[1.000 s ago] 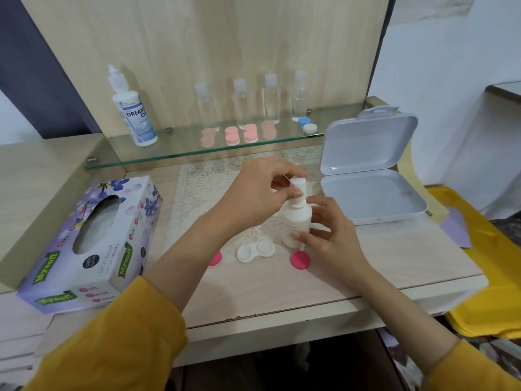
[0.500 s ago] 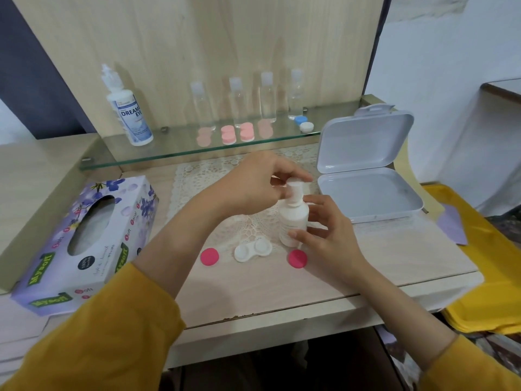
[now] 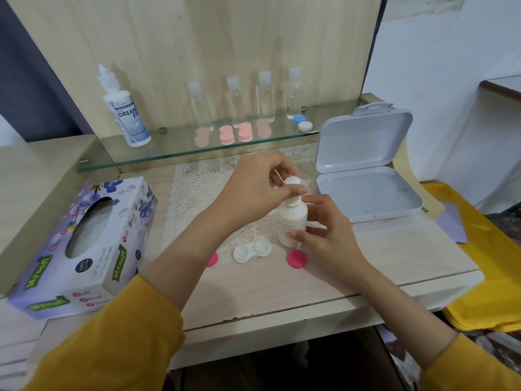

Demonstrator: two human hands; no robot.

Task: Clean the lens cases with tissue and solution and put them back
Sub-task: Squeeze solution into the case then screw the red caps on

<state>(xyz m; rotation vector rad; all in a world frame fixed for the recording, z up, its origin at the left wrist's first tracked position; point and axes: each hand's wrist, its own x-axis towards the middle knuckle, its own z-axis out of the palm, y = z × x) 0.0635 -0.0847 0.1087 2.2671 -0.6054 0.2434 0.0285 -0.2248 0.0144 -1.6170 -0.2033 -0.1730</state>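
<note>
A small white solution bottle (image 3: 291, 221) stands upright on the lace mat. My right hand (image 3: 324, 235) grips its body from the right. My left hand (image 3: 259, 187) pinches the bottle's white cap (image 3: 291, 182) from above. Just in front lies an open white lens case (image 3: 251, 252) with both cups uncovered. One pink lid (image 3: 297, 259) lies to its right, and a second pink lid (image 3: 212, 259) lies to its left, half hidden by my left forearm.
A tissue box (image 3: 84, 244) lies at the left. An open white plastic box (image 3: 363, 179) sits at the right. The glass shelf (image 3: 169, 153) holds a large solution bottle (image 3: 124, 111), several clear small bottles and more lens cases. A yellow cloth (image 3: 490, 263) lies at the right.
Both hands stay on the small bottle. My left forearm now covers half of the left pink lid, which was fully in view half a second ago.
</note>
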